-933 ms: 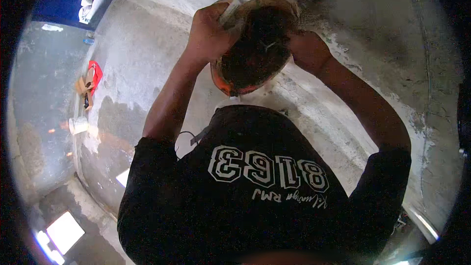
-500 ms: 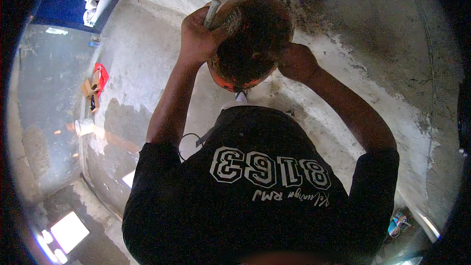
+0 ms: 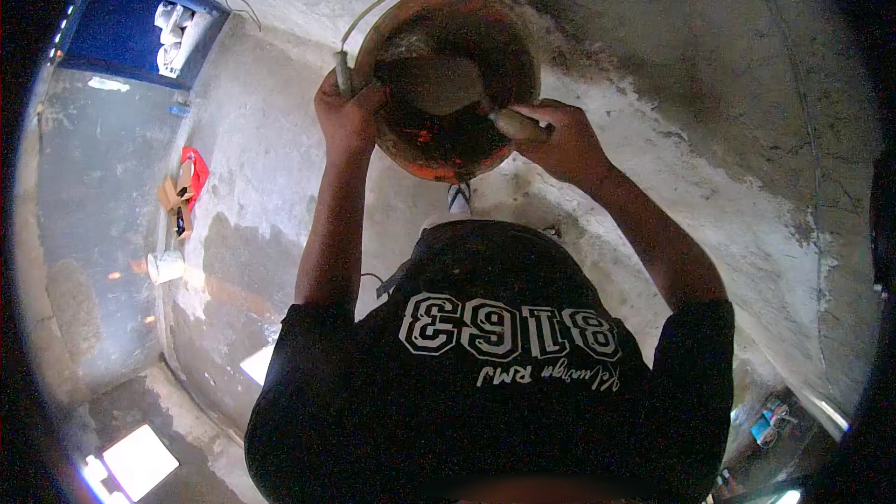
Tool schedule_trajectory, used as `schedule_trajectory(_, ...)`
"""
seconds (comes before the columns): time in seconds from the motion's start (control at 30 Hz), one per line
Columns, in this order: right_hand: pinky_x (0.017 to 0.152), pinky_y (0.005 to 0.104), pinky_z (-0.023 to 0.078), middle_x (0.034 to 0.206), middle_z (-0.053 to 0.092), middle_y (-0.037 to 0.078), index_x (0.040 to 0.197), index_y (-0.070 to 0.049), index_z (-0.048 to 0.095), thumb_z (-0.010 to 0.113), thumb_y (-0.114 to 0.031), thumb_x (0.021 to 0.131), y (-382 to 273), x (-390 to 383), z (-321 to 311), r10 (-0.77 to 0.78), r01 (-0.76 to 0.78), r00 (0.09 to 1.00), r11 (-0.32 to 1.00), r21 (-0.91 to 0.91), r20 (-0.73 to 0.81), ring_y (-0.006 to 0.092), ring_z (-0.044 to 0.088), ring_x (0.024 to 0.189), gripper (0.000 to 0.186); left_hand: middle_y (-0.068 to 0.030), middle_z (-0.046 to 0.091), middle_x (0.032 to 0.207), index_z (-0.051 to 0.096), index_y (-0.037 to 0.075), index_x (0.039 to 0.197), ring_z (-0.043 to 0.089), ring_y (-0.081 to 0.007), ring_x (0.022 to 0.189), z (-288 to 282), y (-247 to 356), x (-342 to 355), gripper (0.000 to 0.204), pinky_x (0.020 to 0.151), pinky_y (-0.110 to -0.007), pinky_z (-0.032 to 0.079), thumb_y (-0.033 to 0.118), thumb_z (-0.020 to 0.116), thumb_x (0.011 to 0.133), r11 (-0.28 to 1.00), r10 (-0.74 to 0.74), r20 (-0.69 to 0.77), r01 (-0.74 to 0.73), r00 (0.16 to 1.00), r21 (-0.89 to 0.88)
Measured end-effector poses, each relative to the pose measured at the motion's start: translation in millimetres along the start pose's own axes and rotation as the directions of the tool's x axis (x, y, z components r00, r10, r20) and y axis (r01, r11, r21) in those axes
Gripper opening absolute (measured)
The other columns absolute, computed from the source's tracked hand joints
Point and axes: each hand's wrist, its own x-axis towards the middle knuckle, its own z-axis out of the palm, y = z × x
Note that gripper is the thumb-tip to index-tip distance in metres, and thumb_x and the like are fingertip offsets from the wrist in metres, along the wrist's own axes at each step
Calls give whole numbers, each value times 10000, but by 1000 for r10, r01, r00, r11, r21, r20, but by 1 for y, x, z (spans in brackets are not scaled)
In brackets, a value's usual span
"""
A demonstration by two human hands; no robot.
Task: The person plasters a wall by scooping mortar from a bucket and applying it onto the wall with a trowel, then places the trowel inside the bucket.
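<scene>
A round orange bucket, dirty and dark inside, is held up in front of me, its mouth facing me. My left hand is closed on its left rim, beside the pale grip of the bail handle; the thin bail arcs over the top left of the rim. In my right hand, at the right side of the bucket, is a trowel, gripped by its wooden handle. Its grey blade lies across the bucket's mouth. What is deep inside the bucket is too dark to make out.
Rough, patchy grey plaster lies beyond the bucket. To the left are a small open cardboard box against a red cloth or bag, and a white pail. A turquoise object lies at lower right.
The bucket has shifted left and slightly down, and its bail has swung out to the left. The trowel's blade and handle, lost in the dark before, now show plainly.
</scene>
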Motion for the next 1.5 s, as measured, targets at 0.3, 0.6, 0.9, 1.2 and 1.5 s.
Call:
schedule_trajectory(0.3, 674, 309, 524, 913, 627, 117, 1021, -67, 616, 711, -87, 666, 40, -89, -34, -58, 22, 918, 995, -95, -392, 236, 630, 766, 369, -43, 585, 757, 549, -13, 828, 547, -150, 638, -10, -48, 5, 201, 614, -274, 470, 21, 616, 641, 999, -46, -29, 45, 999, -13)
schedule_trajectory(0.6, 699, 280, 500, 927, 619, 121, 1029, 19, 551, 760, -139, 691, 82, -191, -9, 214, -253, 811, 968, 4, -544, 160, 595, 819, 427, -136, 591, 943, 516, -88, 987, 580, -264, 787, -13, -143, 36, 383, 728, -358, 501, 39, 587, 633, 856, 51, 311, -201, 949, 476)
schedule_trajectory(0.9, 682, 362, 489, 875, 618, 185, 1024, 5, 575, 586, -248, 844, 83, -257, -17, 468, -370, 330, 863, 344, -820, 283, 628, 774, 311, -100, 624, 733, 644, 87, 904, 580, -273, 663, 21, -182, 55, 299, 622, -385, 482, 363, 563, 821, 883, 94, 425, -273, 900, 382)
schedule_trajectory(1.2, 554, 239, 444, 789, 575, 43, 1109, 21, 492, 630, -148, 827, 130, -283, -29, 447, -58, 83, 894, 444, -891, 91, 517, 618, 356, -86, 561, 871, 523, -41, 955, 555, -195, 714, 35, -177, 53, 323, 571, -287, 467, -33, 546, 633, 947, 49, 354, -156, 934, 280)
schedule_trajectory(1.5, 507, 230, 434, 751, 584, 39, 1134, 40, 511, 626, -200, 837, 138, -283, -63, 463, 51, 135, 880, 473, -876, 72, 514, 579, 399, -68, 555, 823, 511, -36, 903, 546, -182, 712, 27, -160, 47, 280, 612, -309, 484, 56, 562, 643, 880, 229, 485, -393, 844, 268)
